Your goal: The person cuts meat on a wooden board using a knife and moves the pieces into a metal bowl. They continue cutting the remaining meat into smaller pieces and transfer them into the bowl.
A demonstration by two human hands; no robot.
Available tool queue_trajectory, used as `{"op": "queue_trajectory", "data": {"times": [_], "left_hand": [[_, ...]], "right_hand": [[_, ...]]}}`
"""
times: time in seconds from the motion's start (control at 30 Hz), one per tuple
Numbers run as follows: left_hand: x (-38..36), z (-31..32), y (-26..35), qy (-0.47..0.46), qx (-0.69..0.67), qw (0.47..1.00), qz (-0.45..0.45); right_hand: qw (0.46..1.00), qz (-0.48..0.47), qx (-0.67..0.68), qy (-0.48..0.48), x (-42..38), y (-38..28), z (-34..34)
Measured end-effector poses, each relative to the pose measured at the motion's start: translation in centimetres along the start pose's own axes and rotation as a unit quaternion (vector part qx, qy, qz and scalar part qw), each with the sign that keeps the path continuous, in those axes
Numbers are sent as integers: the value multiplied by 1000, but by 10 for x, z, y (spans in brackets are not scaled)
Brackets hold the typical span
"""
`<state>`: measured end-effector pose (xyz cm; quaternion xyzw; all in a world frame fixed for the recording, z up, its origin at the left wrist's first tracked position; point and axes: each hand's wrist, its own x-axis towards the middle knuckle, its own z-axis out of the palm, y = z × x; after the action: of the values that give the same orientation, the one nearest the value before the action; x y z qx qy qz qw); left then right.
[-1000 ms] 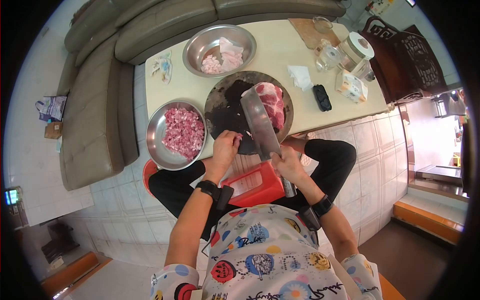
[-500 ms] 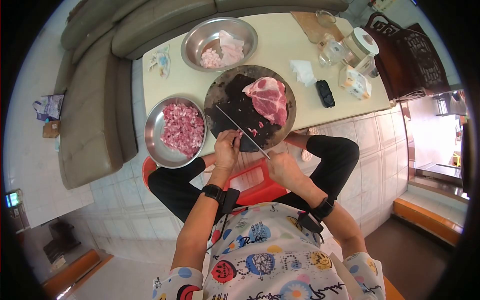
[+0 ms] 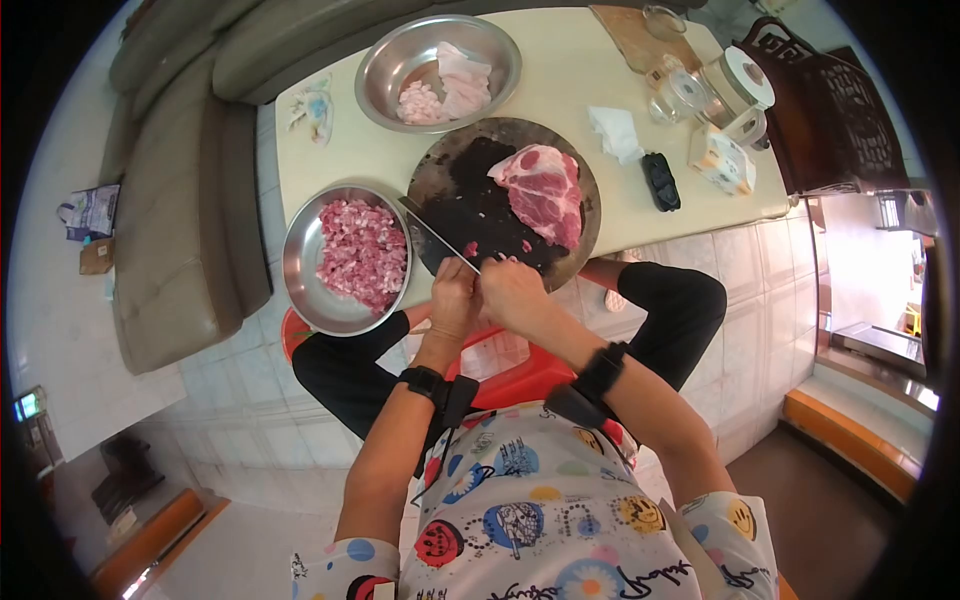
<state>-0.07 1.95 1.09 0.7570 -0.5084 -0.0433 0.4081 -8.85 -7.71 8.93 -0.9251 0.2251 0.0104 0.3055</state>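
Note:
My right hand (image 3: 514, 292) is closed round the handle of a knife (image 3: 436, 235), its thin blade reaching up and left across the round dark cutting board (image 3: 447, 163). Beside it, at the board's near edge, my left hand (image 3: 456, 297) has its fingers pressed together close to the blade; whatever they pinch is hidden. On the right half of the board lies a large chunk of raw meat (image 3: 543, 192). A small red meat scrap (image 3: 471, 248) sits near the blade, with other bits around it.
Left of the board stands a steel bowl (image 3: 299, 268) of diced meat (image 3: 358, 250). Behind is a wider steel basin (image 3: 372, 90) with pale, fatty pieces. To the right are a crumpled tissue (image 3: 616, 134), a black object (image 3: 660, 182), a tissue pack (image 3: 721, 160) and a glass kettle (image 3: 738, 80).
My right hand has moved left with the knife, coming up against my left hand. The blade has shifted left, its tip reaching the board's left edge. The meat chunk stays put on the board.

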Motion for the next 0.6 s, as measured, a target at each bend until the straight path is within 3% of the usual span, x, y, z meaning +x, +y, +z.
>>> {"op": "queue_trajectory", "data": {"times": [0.13,0.17,0.23,0.33,0.37,0.43,0.5,0.6], "left_hand": [[1,3,0,-3,26,1000,-16],[2,5,1,36,31,998,-38],[2,6,1,75,33,995,-60],[3,1,-2,94,-2,981,-168],[3,0,-1,95,-3,982,-165],[8,-4,-1,135,-42,966,-218],[11,-9,-2,146,-64,967,-200],[17,-17,2,76,-33,987,-134]], "right_hand": [[999,-41,-20,25,5,-3,2],[998,-44,-24,26,0,-1,0],[999,22,-25,-13,-21,1,-4],[999,-4,-46,-25,-51,5,-14],[999,-4,-48,-22,-56,8,-13],[999,31,-28,-8,-60,16,-6],[999,29,30,26,-65,29,0],[990,52,117,61,-73,33,-6]]}}
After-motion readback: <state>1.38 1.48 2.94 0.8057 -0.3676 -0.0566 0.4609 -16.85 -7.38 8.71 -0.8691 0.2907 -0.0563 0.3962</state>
